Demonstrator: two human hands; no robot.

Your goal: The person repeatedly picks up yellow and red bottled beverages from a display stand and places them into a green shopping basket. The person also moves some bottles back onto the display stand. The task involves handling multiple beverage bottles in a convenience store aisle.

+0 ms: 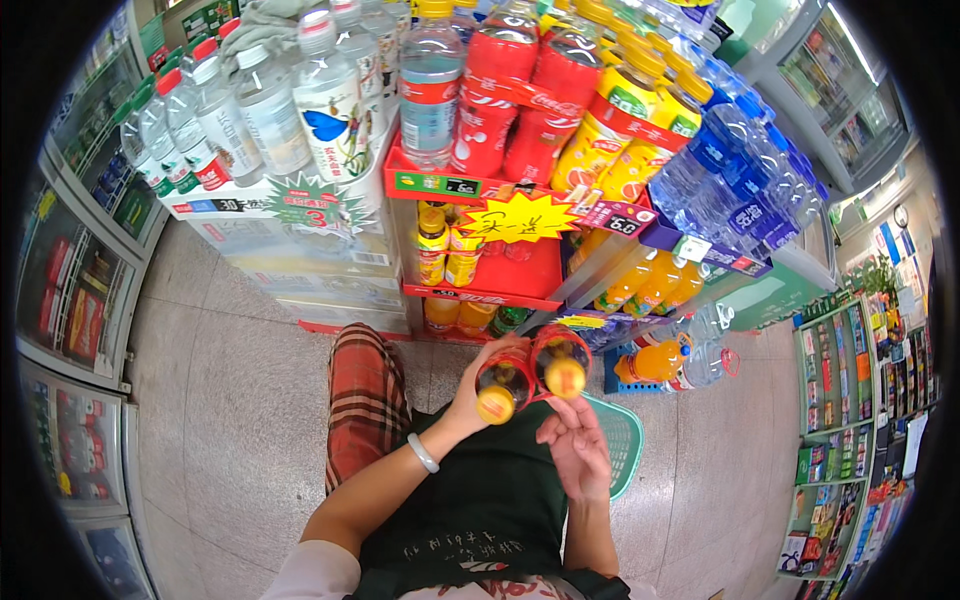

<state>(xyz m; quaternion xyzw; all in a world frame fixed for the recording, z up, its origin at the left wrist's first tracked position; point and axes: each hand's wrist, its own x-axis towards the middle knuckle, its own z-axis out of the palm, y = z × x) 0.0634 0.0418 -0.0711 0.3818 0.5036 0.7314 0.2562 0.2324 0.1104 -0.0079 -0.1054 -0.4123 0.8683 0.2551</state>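
My left hand [476,379] grips a pair of dark-drink bottles with red labels and yellow caps, the left bottle [510,373] and the right bottle [561,351]. A red band joins them, and I look down on their caps. Just below the right bottle is my right hand [579,446], palm partly up with loosely curled fingers. Its fingertips are close to the band; whether they touch it I cannot tell. Ahead stands a display rack with a red middle shelf [517,279]. Small yellow-labelled bottles [448,251] stand at that shelf's left.
Red-labelled Coca-Cola bottles [491,97] and yellow-labelled bottles [622,120] crowd the rack's top. Water bottles [274,112] stand on stacked packs at left. A teal basket [628,450] sits on the floor beside my apron. Bottles lie over a blue crate [630,388]. Glass-door coolers [82,300] line the left.
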